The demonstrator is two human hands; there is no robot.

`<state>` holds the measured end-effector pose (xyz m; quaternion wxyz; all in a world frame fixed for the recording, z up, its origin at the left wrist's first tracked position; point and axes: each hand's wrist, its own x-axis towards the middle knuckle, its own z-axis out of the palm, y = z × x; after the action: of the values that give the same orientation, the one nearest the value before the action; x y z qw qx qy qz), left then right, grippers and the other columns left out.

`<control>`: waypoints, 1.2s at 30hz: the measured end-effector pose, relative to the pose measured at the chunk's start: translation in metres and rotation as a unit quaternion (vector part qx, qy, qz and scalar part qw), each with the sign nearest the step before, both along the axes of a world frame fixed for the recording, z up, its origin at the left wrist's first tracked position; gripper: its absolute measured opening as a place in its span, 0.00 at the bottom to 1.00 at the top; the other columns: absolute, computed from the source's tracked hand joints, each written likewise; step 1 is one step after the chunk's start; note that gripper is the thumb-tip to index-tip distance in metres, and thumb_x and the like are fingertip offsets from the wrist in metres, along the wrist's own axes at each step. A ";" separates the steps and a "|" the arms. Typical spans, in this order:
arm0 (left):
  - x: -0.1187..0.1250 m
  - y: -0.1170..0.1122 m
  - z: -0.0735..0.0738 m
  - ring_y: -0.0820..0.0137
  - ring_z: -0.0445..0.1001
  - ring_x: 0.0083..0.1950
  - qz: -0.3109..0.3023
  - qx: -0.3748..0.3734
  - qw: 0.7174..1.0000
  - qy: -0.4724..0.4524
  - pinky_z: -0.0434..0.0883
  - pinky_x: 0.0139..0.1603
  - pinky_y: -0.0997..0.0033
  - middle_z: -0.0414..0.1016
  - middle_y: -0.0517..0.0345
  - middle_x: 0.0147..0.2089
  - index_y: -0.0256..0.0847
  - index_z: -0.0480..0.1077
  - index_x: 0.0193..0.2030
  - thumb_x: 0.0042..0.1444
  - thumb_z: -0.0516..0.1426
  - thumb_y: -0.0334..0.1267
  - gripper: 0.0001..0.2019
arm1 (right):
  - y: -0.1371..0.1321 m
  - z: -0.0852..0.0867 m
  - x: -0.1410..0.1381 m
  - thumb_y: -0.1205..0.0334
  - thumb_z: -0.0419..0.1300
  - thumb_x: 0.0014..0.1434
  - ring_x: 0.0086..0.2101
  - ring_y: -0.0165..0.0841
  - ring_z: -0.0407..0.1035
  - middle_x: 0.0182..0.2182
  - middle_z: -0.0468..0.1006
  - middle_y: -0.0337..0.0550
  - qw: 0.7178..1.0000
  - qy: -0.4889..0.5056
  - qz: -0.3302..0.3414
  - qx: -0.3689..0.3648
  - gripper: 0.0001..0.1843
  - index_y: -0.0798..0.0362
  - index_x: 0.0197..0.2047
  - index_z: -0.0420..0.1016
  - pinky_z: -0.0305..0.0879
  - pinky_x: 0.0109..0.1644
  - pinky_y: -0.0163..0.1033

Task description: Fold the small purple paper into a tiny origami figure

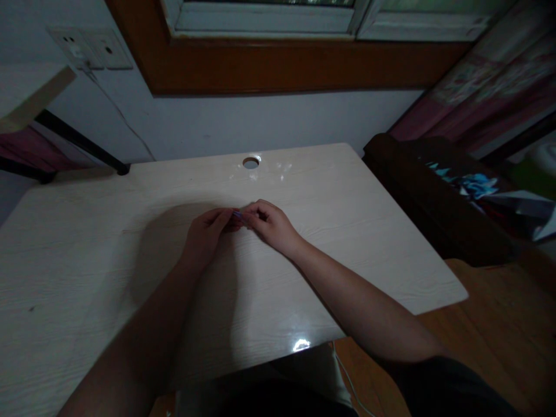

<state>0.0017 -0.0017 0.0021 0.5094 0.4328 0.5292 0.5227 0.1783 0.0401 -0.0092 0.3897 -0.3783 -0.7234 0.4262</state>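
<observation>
Both my hands meet over the middle of a pale wooden desk. My left hand and my right hand each have their fingers pinched together on a small bluish-purple thing held between the fingertips. It is too small and dim to name. The hands rest low on the desktop, knuckles up, fingertips touching each other.
A round cable hole sits near the desk's far edge. A white wall with a socket plate and a wood-framed window lies behind. A dark chair or bed end with clutter stands at the right. Wooden floor shows lower right.
</observation>
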 end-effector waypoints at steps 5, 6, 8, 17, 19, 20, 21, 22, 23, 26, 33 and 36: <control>-0.001 -0.001 0.004 0.63 0.81 0.40 -0.013 -0.013 0.999 0.039 0.77 0.48 0.63 0.83 0.52 0.39 0.39 0.80 0.40 0.50 0.66 0.48 0.16 | 0.000 0.000 0.001 0.51 0.60 0.64 0.35 0.32 0.68 0.33 0.75 0.41 1.000 -0.002 0.000 0.023 0.12 0.52 0.38 0.76 0.63 0.40 0.38; -0.001 -0.001 0.005 0.63 0.81 0.40 -0.012 -0.015 0.999 0.044 0.77 0.48 0.63 0.83 0.52 0.39 0.39 0.80 0.40 0.50 0.66 0.47 0.16 | -0.001 0.001 0.001 0.51 0.60 0.64 0.35 0.32 0.68 0.34 0.75 0.42 1.000 -0.006 0.001 0.029 0.13 0.51 0.38 0.77 0.63 0.41 0.38; -0.001 -0.001 0.005 0.64 0.81 0.40 -0.006 -0.015 0.999 0.047 0.77 0.48 0.63 0.83 0.52 0.39 0.40 0.80 0.40 0.49 0.66 0.46 0.14 | -0.002 0.002 0.001 0.50 0.60 0.64 0.35 0.32 0.68 0.34 0.74 0.42 0.999 -0.011 0.002 0.040 0.13 0.51 0.39 0.77 0.63 0.40 0.37; -0.001 -0.002 0.005 0.64 0.80 0.40 -0.001 -0.012 0.998 0.061 0.76 0.49 0.63 0.83 0.54 0.38 0.40 0.80 0.39 0.50 0.65 0.45 0.12 | -0.003 0.005 0.001 0.50 0.61 0.63 0.34 0.32 0.67 0.32 0.72 0.40 0.998 -0.010 -0.001 0.054 0.13 0.51 0.38 0.77 0.62 0.38 0.37; -0.001 -0.001 0.003 0.65 0.80 0.40 -0.003 -0.007 0.999 0.045 0.76 0.49 0.63 0.83 0.53 0.38 0.40 0.80 0.39 0.50 0.66 0.45 0.13 | -0.002 0.004 0.001 0.50 0.61 0.63 0.33 0.31 0.66 0.32 0.72 0.40 0.999 -0.007 -0.003 0.054 0.13 0.51 0.38 0.77 0.61 0.38 0.37; -0.001 -0.001 0.002 0.65 0.80 0.40 -0.004 -0.006 0.999 0.035 0.76 0.49 0.62 0.83 0.53 0.38 0.39 0.80 0.39 0.50 0.66 0.46 0.14 | -0.002 0.004 0.001 0.50 0.61 0.63 0.33 0.31 0.66 0.32 0.73 0.40 0.999 -0.007 -0.004 0.052 0.12 0.51 0.38 0.77 0.61 0.38 0.37; -0.001 -0.001 0.000 0.65 0.80 0.39 -0.004 -0.004 1.000 0.024 0.76 0.49 0.62 0.83 0.52 0.38 0.39 0.80 0.39 0.50 0.66 0.46 0.14 | -0.002 0.004 0.001 0.50 0.61 0.63 0.33 0.31 0.66 0.32 0.73 0.40 0.999 -0.007 -0.005 0.051 0.12 0.51 0.38 0.77 0.61 0.38 0.37; -0.001 -0.001 -0.001 0.65 0.80 0.40 -0.006 -0.003 1.000 0.013 0.76 0.49 0.62 0.83 0.52 0.39 0.39 0.80 0.40 0.50 0.66 0.46 0.14 | -0.002 0.004 0.001 0.50 0.61 0.63 0.33 0.31 0.66 0.32 0.72 0.40 0.999 -0.008 -0.007 0.049 0.12 0.51 0.37 0.77 0.61 0.38 0.37; -0.001 -0.001 -0.002 0.65 0.80 0.40 -0.008 0.000 1.000 0.002 0.76 0.49 0.62 0.83 0.52 0.39 0.39 0.80 0.40 0.50 0.66 0.46 0.15 | -0.003 0.004 0.001 0.50 0.61 0.63 0.33 0.31 0.66 0.32 0.72 0.40 0.999 -0.008 -0.008 0.047 0.12 0.51 0.37 0.77 0.61 0.37 0.37; 0.000 0.000 -0.002 0.65 0.80 0.40 -0.008 0.005 1.000 -0.028 0.76 0.49 0.62 0.82 0.51 0.39 0.38 0.80 0.39 0.51 0.65 0.47 0.15 | -0.003 0.004 0.001 0.51 0.61 0.63 0.32 0.31 0.65 0.31 0.71 0.39 0.998 0.000 -0.008 0.056 0.12 0.51 0.37 0.77 0.61 0.37 0.37; -0.001 -0.001 0.002 0.64 0.81 0.41 -0.006 -0.016 1.000 -0.002 0.76 0.51 0.62 0.83 0.51 0.39 0.38 0.79 0.39 0.49 0.67 0.46 0.15 | -0.005 0.008 0.000 0.53 0.62 0.63 0.32 0.30 0.65 0.31 0.69 0.39 0.996 -0.009 -0.013 0.086 0.10 0.52 0.37 0.76 0.61 0.37 0.36; -0.001 -0.001 0.002 0.63 0.81 0.41 -0.004 -0.020 1.000 0.017 0.76 0.51 0.61 0.83 0.50 0.40 0.37 0.80 0.40 0.49 0.67 0.47 0.17 | -0.005 0.007 0.001 0.54 0.62 0.63 0.32 0.30 0.65 0.31 0.70 0.39 0.996 -0.015 -0.016 0.089 0.10 0.52 0.37 0.77 0.61 0.37 0.36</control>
<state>0.0004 -0.0023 0.0040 0.5106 0.4333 0.5463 0.5031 0.1789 0.0356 -0.0019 0.4176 -0.3598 -0.7582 0.3483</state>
